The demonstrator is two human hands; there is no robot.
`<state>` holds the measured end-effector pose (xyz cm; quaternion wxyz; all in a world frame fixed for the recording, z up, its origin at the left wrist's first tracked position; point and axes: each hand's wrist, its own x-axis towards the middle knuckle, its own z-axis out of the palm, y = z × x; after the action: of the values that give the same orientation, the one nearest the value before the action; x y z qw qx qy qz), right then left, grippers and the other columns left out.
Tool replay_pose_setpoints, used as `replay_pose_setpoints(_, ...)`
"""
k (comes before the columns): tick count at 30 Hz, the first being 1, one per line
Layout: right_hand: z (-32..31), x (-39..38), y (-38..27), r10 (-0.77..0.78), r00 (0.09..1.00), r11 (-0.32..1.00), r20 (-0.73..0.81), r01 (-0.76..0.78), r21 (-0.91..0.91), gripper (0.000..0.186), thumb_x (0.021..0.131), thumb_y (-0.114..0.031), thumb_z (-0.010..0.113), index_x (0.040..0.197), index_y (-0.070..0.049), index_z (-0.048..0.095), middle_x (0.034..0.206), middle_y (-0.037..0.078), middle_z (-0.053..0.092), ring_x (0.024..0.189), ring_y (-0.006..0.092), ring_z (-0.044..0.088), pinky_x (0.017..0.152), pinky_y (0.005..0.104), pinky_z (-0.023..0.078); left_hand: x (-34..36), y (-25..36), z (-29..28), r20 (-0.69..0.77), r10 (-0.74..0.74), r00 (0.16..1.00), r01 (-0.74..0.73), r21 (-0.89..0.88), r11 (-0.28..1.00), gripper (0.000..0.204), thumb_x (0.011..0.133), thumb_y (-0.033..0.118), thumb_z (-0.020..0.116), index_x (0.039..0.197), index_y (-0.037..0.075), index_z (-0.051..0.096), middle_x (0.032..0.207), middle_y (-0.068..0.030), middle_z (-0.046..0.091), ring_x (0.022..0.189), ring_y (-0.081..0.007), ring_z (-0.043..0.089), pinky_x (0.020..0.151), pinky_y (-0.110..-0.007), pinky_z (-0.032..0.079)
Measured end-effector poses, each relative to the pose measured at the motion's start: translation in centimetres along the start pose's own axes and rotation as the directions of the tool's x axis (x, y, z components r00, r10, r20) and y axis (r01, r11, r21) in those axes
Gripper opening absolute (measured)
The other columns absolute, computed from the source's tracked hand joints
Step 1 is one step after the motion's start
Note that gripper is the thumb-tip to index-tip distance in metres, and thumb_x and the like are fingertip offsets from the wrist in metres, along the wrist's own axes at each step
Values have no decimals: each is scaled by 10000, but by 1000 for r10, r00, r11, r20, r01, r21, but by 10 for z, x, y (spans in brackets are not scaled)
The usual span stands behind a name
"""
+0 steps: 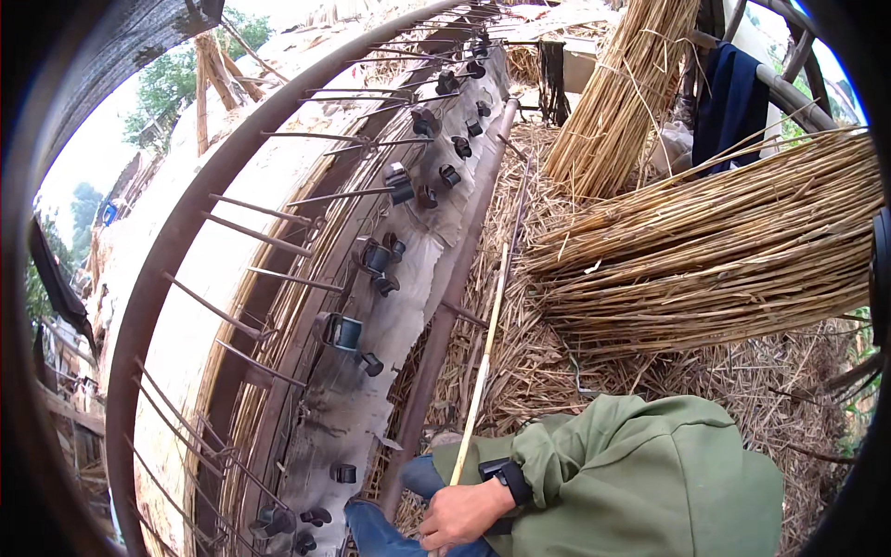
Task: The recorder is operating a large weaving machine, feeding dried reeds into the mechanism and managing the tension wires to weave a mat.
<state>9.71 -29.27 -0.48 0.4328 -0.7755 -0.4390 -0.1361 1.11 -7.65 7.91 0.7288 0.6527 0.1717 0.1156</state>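
Observation:
My right hand point(467, 513), at the end of a green sleeve with a dark watch point(509, 478) on its wrist, is closed around a thin pale reed stalk point(489, 357). The stalk slants up and away from my fist, over straw litter. Its lower end is hidden at the bottom edge. Left of the hand runs a long metal frame point(436, 371) with a pale worn strip point(394, 306) along it. Several black spool-like pieces point(346, 332) lie or hang along that strip. My left hand is not in view.
A curved brown rail point(139, 325) with thin rods runs along the left. Two large reed bundles, one upright point(617, 102) and one lying point(715, 246), are on the right. Dark blue cloth point(729, 102) hangs on a pole. Loose straw point(520, 371) covers the ground. My jeans point(376, 529) show below.

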Motion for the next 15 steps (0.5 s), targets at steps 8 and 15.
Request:
replay_pose_setpoints(8,-67,-29,30,98,995,948,-23,-101,-302,187,732,-200,606,867,-94,532,763,59,506,768,237,549,668,368,422,9,-4,-31,-115,96,989,-103,-53,993,383,933,186,443,1255,-17,406,1024,-163,535,909,-221,506,771,-338,422)
replay_pose_setpoints(15,-232,-43,45,12,987,513,-163,-146,-846,201,710,-182,606,889,-118,540,807,14,503,831,190,511,755,331,410,18,-7,-78,-182,273,945,-259,93,961,365,934,187,450,1237,-16,423,1016,-151,539,896,-210,506,753,-334,427)
